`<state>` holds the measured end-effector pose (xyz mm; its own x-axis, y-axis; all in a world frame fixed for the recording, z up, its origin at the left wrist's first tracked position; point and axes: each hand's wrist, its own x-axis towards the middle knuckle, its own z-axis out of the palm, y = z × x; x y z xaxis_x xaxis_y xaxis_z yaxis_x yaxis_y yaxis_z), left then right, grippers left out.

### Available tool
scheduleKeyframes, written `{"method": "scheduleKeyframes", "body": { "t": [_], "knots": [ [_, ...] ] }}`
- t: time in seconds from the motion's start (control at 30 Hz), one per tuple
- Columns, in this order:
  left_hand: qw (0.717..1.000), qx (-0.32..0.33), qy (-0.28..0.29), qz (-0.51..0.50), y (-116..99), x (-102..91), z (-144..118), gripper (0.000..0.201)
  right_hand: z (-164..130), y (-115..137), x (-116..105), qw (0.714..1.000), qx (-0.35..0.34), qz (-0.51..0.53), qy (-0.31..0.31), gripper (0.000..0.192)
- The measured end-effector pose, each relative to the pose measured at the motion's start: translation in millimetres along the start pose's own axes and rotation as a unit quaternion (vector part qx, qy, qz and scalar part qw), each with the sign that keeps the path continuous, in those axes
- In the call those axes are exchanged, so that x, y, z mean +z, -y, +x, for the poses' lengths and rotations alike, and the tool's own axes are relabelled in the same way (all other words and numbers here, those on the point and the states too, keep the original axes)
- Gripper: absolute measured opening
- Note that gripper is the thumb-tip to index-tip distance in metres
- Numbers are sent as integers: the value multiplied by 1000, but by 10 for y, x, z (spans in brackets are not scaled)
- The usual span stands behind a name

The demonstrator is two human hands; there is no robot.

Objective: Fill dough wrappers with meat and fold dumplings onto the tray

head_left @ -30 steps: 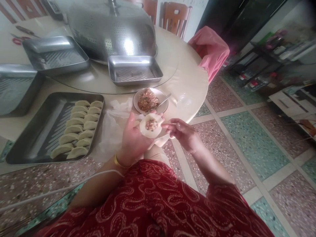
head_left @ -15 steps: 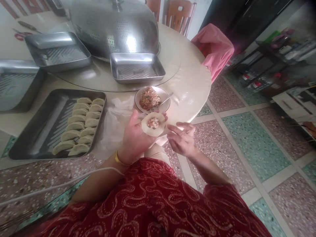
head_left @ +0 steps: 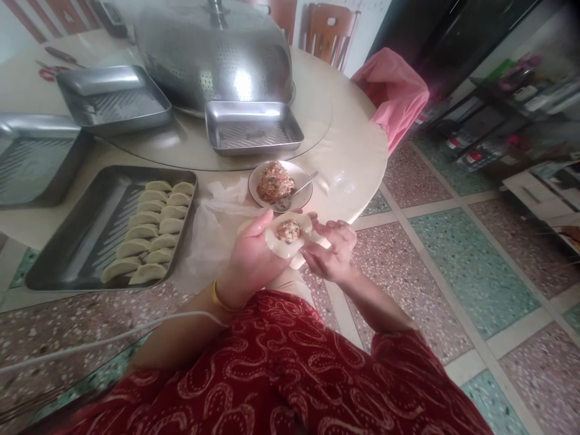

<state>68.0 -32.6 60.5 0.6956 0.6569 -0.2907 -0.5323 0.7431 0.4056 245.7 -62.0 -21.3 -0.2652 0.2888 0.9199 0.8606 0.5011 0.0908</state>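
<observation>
A round dumpling wrapper with a mound of filling in its middle rests on my left hand, whose palm and fingers cradle it from below. My right hand pinches the wrapper's right edge between thumb and fingers. Just beyond my hands stands a plate heaped with chopped filling, a spoon leaning in it. To the left, a metal tray holds two rows of folded dumplings.
Crumpled plastic film lies between tray and plate. Farther back are a small metal tray, two more trays at left and a large perforated steel dome. A white cable crosses my left forearm. Pink cloth hangs over a chair.
My right hand has moved left to the wrapper and now grips its right edge. The wrapper's edge has begun to bend. The whole view has shifted slightly.
</observation>
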Motion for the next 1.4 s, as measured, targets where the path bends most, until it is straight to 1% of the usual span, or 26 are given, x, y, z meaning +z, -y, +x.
{"method": "scheduleKeyframes", "body": {
  "t": [0.1, 0.23, 0.33, 0.43, 0.5, 0.6, 0.67, 0.73, 0.87, 1.0, 1.1, 1.2, 1.3, 1.4],
  "knots": [
    [1000, -15, 14, -6, -32, 63, -15, 55, 20, -27, 31, 1000, -9, 27, -10, 20],
    [999, -11, 38, -8, -52, 93, -31, 57, 44, -41, 58, 999, 3, 45, -16, 30],
    [999, -7, 32, 3, -47, 73, -37, 57, 65, -56, 89, 999, -14, 33, -40, 35],
    [1000, -8, 17, 16, -45, 49, -43, 55, 54, -98, 131, 996, -22, 61, -56, 40],
    [1000, -6, 12, 24, -47, 40, -48, 55, 32, -132, 158, 995, -5, 82, -48, 43],
    [999, -7, 22, 27, -53, 37, -59, 56, 21, -169, 185, 997, 17, 72, -23, 49],
    [999, -4, 37, 26, -56, 40, -65, 55, 45, -178, 190, 998, 9, 52, -28, 48],
    [999, -1, 42, 24, -58, 44, -69, 53, 89, -174, 183, 998, -15, 39, -54, 42],
    [1000, -8, 18, 16, -61, 61, -68, 55, 173, -139, 158, 993, -56, 58, -81, 30],
    [1000, -20, 15, -7, -57, 80, -59, 57, 209, -90, 148, 993, -62, 52, -89, 23],
    [999, -29, 10, -24, -51, 80, -51, 54, 219, -58, 132, 994, -72, 44, -74, 25],
    [999, -29, -6, -30, -35, 54, -29, 48, 220, -37, 113, 993, -99, 34, -46, 24],
    [1000, 3, -13, -12, 8, 2, 7, 39, 198, -16, 116, 992, -102, 56, -41, 22],
    [998, 39, -18, 45, 70, -70, 32, 30, 143, 21, 137, 992, -84, 90, -34, 21]
  ]
}}
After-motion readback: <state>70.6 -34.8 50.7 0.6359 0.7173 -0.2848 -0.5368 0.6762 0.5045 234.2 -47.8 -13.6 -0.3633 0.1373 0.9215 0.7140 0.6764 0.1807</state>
